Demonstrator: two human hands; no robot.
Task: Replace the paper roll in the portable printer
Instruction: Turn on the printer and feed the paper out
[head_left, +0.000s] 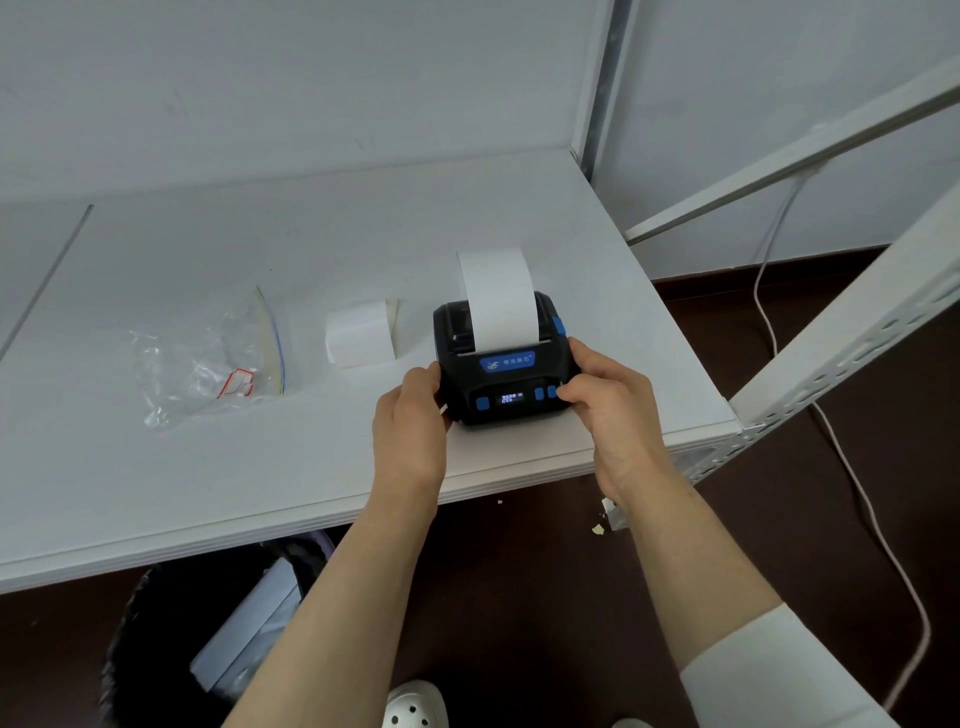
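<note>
Fingers (563, 391) of both hands clasp the printer's (501, 371) sides.

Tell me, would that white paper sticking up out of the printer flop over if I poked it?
Probably yes. The paper strip is thin and stands only by its own curl, so a poke would likely bend it. It looks very light. Its lower end sits in the printer slot, so it would probably sway rather than fall away.
</note>
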